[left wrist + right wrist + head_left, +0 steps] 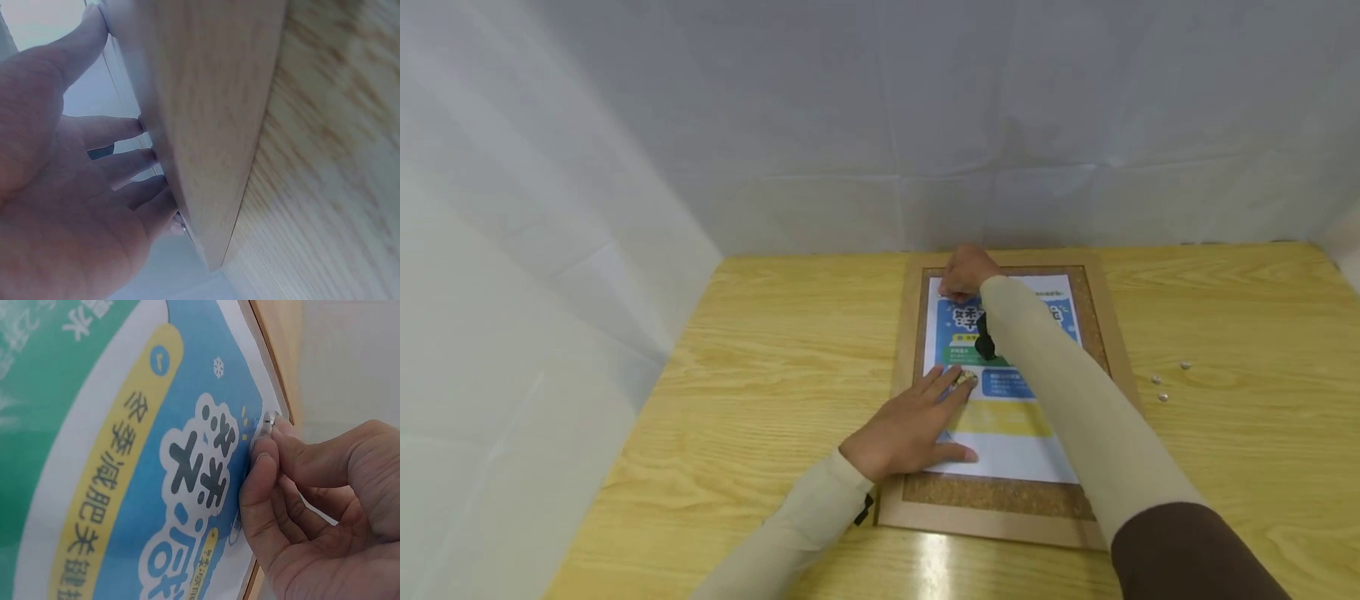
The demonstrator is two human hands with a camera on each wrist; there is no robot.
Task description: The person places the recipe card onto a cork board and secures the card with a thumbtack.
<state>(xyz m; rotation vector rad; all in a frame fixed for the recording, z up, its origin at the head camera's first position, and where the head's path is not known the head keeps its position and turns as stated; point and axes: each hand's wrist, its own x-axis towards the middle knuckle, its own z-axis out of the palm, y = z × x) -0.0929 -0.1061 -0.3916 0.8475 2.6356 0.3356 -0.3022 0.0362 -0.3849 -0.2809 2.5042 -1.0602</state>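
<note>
A printed poster in blue, green and yellow lies on a cork board with a wooden frame. My left hand rests on the poster's left side, fingers straight and spread. In the left wrist view the left hand reaches over the frame's side. At the poster's top left corner, my right hand has curled fingers. The right wrist view shows the right hand pinching a silver thumbtack between thumb and index finger against the poster's edge. The tack's point is hidden.
Three small silver thumbtacks lie on the wooden table, right of the board. White sheeting hangs behind the table's far edge and along its left side.
</note>
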